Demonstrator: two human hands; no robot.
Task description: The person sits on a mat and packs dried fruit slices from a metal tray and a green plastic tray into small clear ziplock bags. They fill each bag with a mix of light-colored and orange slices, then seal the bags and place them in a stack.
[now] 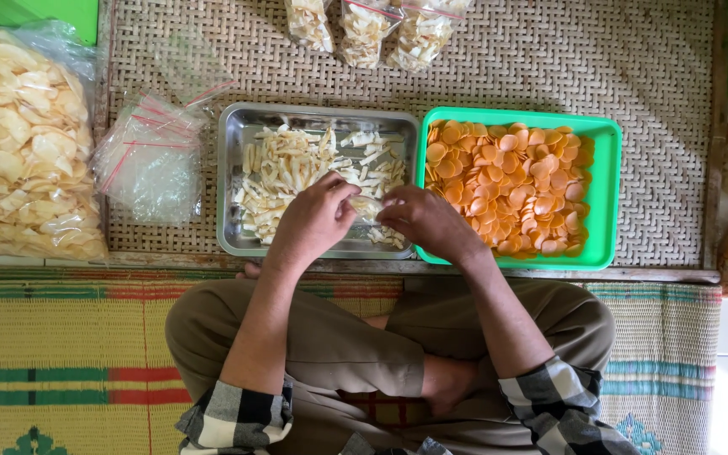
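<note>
Crossed legs sit nearest, at six o'clock. Both hands meet over the steel tray of pale chips: left hand and right hand curl, fingertips pinched among chips, though what they grip is hidden. At three o'clock lies the green tray of orange crackers; at nine, empty plastic bags.

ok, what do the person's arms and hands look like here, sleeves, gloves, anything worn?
Both hands are bare: no gloves, and no rings or watch that I can see on the left hand or right hand. Forearms are uncovered. Each arm has a black, grey and white checked sleeve rolled up near the elbow: left sleeve, right sleeve.
</note>
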